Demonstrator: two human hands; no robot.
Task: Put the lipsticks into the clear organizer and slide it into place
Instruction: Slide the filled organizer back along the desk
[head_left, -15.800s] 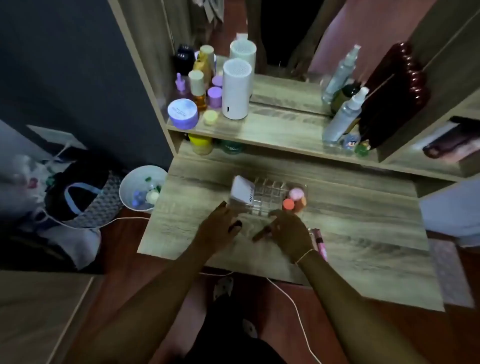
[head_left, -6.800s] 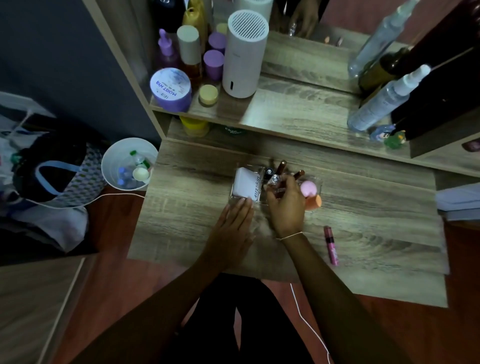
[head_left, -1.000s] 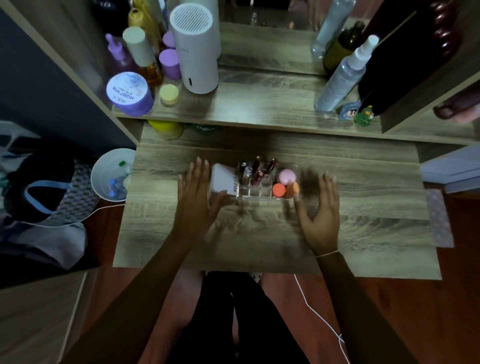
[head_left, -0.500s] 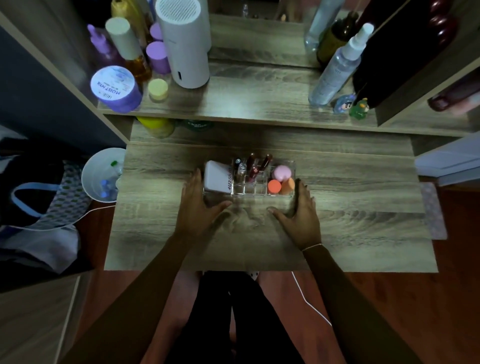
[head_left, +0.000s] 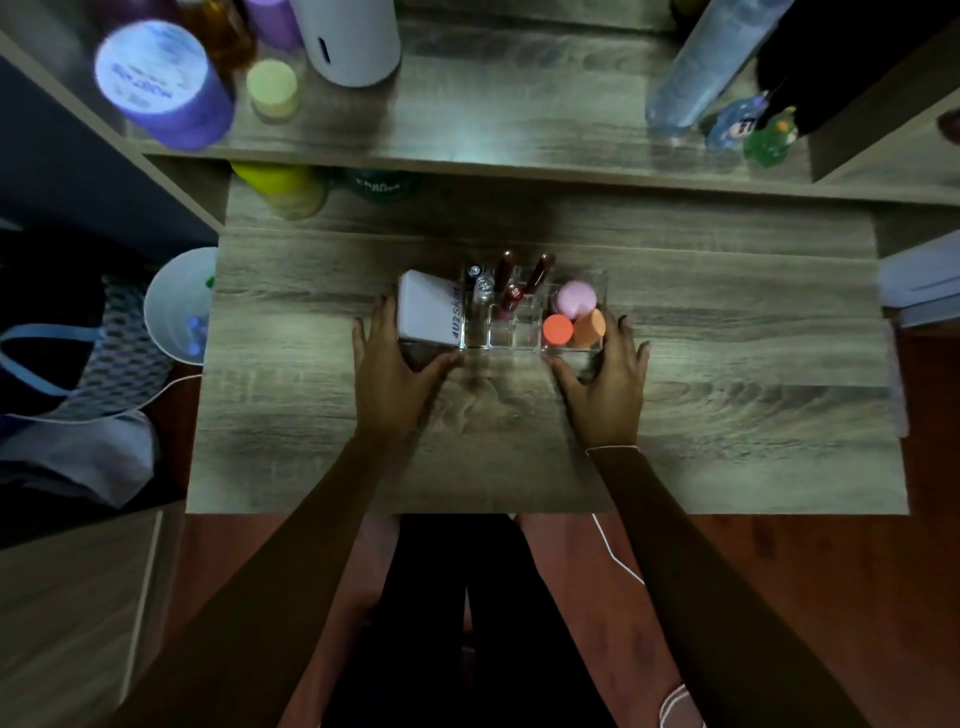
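The clear organizer (head_left: 511, 343) stands on the wooden desk (head_left: 727, 364), roughly at its middle. Several lipsticks (head_left: 511, 283) stand upright in its middle slots. A white box (head_left: 428, 309) fills its left end, and pink and orange sponges (head_left: 574, 314) fill its right end. My left hand (head_left: 392, 374) grips the organizer's left end, thumb along the front wall. My right hand (head_left: 605, 376) grips the right end in the same way.
A shelf (head_left: 519, 119) runs above the desk's back, carrying a purple jar (head_left: 161, 83), a white cylinder (head_left: 348, 41) and a spray bottle (head_left: 696, 67). A yellow jar (head_left: 285, 189) sits beneath it. A white bin (head_left: 179, 306) and a bag (head_left: 78, 364) lie left of the desk.
One second ago both hands were apart from the organizer, fingers spread. They have since closed in on its two ends, and the organizer has shifted slightly toward the shelf.
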